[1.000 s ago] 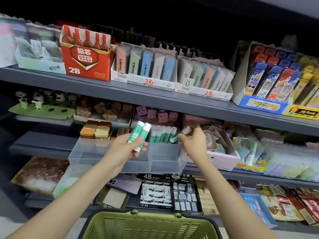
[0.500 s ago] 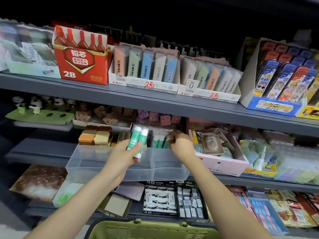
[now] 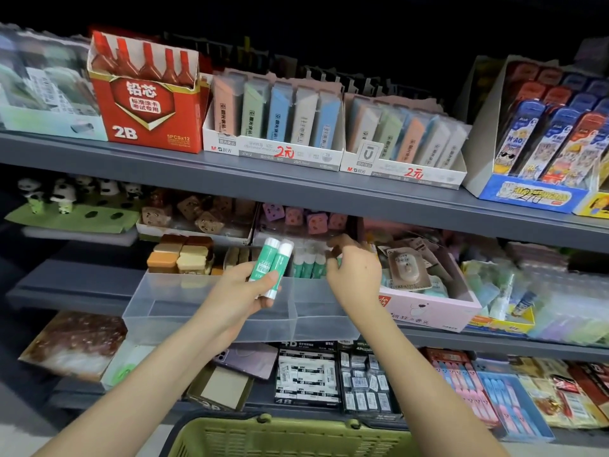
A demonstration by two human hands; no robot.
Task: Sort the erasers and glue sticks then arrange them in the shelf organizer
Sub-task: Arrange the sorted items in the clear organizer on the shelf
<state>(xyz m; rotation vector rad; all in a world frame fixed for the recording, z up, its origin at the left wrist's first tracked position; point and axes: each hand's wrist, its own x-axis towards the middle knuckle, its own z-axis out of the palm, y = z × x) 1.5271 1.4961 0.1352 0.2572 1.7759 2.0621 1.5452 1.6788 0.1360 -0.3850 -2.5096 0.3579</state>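
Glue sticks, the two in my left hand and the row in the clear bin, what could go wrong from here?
The left hand grips the two glue sticks only near their lower ends, so one could slip out. The right hand reaches into the standing row and could topple it.

Organizer [image 3: 211, 319] front compartments open above; upper shelf [image 3: 296, 189] overhangs rear glue-stick row [image 3: 309, 263].

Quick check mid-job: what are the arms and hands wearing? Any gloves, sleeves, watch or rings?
Nothing worn shows. The left hand and right hand are bare, with no gloves, and no rings can be seen. The left forearm and right forearm are bare to the bottom edge of the view. No sleeve, watch or bracelet shows on either wrist.
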